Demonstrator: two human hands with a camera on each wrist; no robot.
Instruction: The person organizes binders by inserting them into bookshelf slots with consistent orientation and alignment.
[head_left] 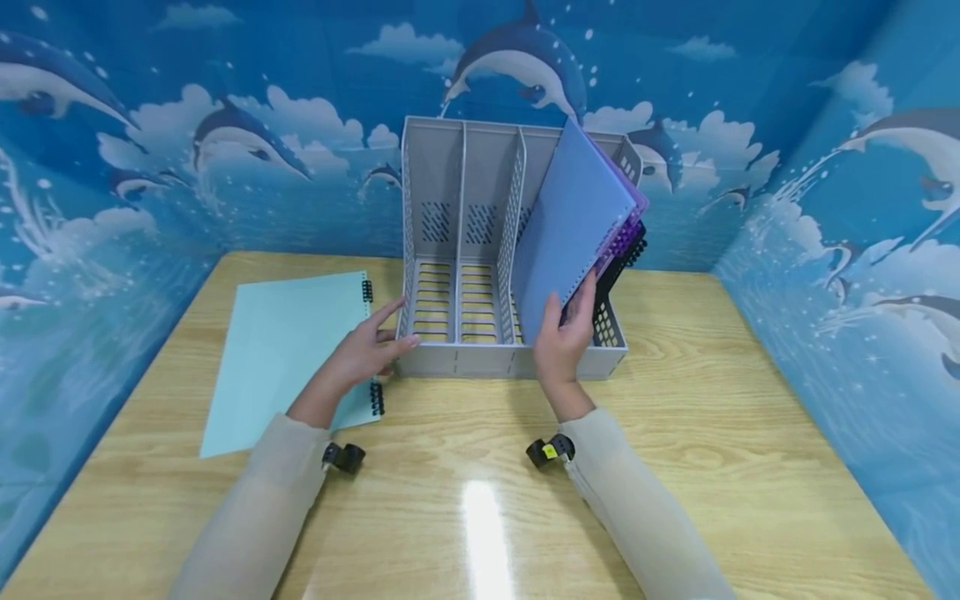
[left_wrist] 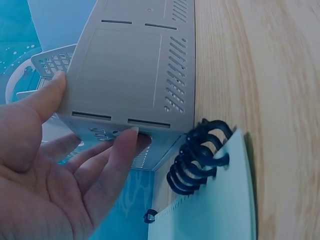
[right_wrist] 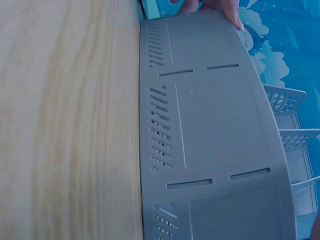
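A grey desktop file organizer (head_left: 483, 360) with upright dividers stands on the table. My left hand (head_left: 365, 350) grips its front left corner, the thumb over the front edge and the fingers against the side, as the left wrist view also shows (left_wrist: 55, 175). In the right part of the organizer, a blue spiral notebook (head_left: 573, 208) leans tilted, with a purple notebook (head_left: 637, 200) and a black-coiled one (head_left: 636, 250) behind it. My right hand (head_left: 566, 337) holds the blue notebook's lower coil edge between thumb and fingers; its fingertips are partly hidden.
A light green spiral notebook (head_left: 288, 350) lies flat left of the organizer, its black coil (left_wrist: 200, 155) close to the organizer's corner and under my left hand. Blue dolphin-print cloth (head_left: 300, 150) hangs behind and at both sides of the wooden table (head_left: 420, 500).
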